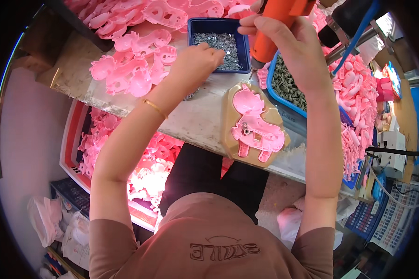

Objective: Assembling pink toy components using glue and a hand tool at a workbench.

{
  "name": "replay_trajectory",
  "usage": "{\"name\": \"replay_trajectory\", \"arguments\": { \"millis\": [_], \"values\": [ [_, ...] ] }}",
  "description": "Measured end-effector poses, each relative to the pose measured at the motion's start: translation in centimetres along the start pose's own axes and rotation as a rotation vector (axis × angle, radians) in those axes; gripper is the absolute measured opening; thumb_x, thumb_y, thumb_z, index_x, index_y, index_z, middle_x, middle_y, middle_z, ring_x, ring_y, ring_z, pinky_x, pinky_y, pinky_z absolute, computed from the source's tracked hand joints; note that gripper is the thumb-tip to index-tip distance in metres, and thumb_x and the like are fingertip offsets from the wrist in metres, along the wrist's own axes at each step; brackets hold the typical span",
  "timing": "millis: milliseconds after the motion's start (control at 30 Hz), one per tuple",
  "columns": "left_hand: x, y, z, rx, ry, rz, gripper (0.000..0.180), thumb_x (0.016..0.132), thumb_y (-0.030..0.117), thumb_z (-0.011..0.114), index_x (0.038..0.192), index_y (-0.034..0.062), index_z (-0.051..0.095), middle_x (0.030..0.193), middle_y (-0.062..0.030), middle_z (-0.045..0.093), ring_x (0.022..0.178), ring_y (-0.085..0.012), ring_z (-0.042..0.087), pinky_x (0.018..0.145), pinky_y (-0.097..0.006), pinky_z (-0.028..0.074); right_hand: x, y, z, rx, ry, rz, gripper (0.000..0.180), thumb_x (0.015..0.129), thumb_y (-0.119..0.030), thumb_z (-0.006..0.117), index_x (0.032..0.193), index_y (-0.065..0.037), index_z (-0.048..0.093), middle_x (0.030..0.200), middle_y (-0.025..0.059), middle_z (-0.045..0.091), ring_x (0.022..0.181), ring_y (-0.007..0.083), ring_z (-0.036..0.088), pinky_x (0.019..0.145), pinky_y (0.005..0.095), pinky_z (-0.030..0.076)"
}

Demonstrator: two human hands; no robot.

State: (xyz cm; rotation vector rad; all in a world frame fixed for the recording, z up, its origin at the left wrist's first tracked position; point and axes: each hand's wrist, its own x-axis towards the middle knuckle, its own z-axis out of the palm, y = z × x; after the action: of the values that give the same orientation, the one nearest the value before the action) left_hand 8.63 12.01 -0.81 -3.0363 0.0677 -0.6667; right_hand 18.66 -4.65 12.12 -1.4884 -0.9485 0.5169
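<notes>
My left hand (pixel 199 63) reaches over a dark blue tray (pixel 194 29) of small silvery metal parts (pixel 226 44). Its fingers are bent together at the tips, and whatever they pinch is hidden. In my right hand (pixel 295 49) is an orange electric screwdriver (pixel 264 45), its tip pointing down just right of the tray. Below the tip, a tan fixture (pixel 229 135) cradles a pink animal-shaped plastic shell (pixel 265 135), hollow side up. A small round metal piece (pixel 246 131) sits inside the shell.
Loose pink shells (pixel 142 65) lie left of the tray on the worktable (pixel 191 123). A blue-rimmed bin of dark small parts (pixel 286 83) stands at right, beside heaped pink pieces (pixel 356 88). Under the table's left edge is a red-and-white crate (pixel 72 156) of pink parts.
</notes>
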Motion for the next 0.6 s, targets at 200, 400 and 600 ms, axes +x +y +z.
{"name": "replay_trajectory", "arguments": {
  "millis": [200, 400, 600],
  "values": [
    [-2.5, 6.3, -2.2, -0.415, 0.097, 0.008, 0.011, 0.086, 0.016, 0.064, 0.096, 0.0127, 0.06, 0.083, -0.0033, 0.064, 0.087, -0.0249, 0.062, 0.072, -0.036, 0.052, -3.0, -1.0, 0.7, 0.307, -0.012, 0.006, 0.027, 0.087, -0.005, 0.063, 0.112, 0.002, 0.057, 0.083, 0.006, 0.064, 0.074, 0.0124, 0.062, 0.067, 0.0275, 0.051],
    [-3.4, 9.1, -3.4, -0.878, -0.002, -0.142, 0.015, 0.085, 0.017, 0.07, 0.096, 0.0098, 0.061, 0.084, -0.0045, 0.065, 0.085, -0.0276, 0.061, 0.07, -0.04, 0.05, -5.9, -1.4, 1.3, 0.378, 0.09, 0.074, 0.028, 0.084, -0.002, 0.064, 0.111, 0.002, 0.057, 0.08, 0.0064, 0.062, 0.065, 0.01, 0.06, 0.056, 0.0226, 0.047],
    [-3.5, 10.0, -3.3, -0.977, -0.034, -0.191, 0.013, 0.084, 0.014, 0.072, 0.094, 0.0078, 0.064, 0.083, -0.0078, 0.065, 0.084, -0.0277, 0.063, 0.072, -0.039, 0.05, -5.7, 1.8, 0.6, 0.344, -0.015, -0.032, 0.032, 0.081, -0.012, 0.07, 0.108, 0.002, 0.06, 0.097, 0.0094, 0.065, 0.075, 0.0159, 0.064, 0.062, 0.0296, 0.052]
  ]
}}
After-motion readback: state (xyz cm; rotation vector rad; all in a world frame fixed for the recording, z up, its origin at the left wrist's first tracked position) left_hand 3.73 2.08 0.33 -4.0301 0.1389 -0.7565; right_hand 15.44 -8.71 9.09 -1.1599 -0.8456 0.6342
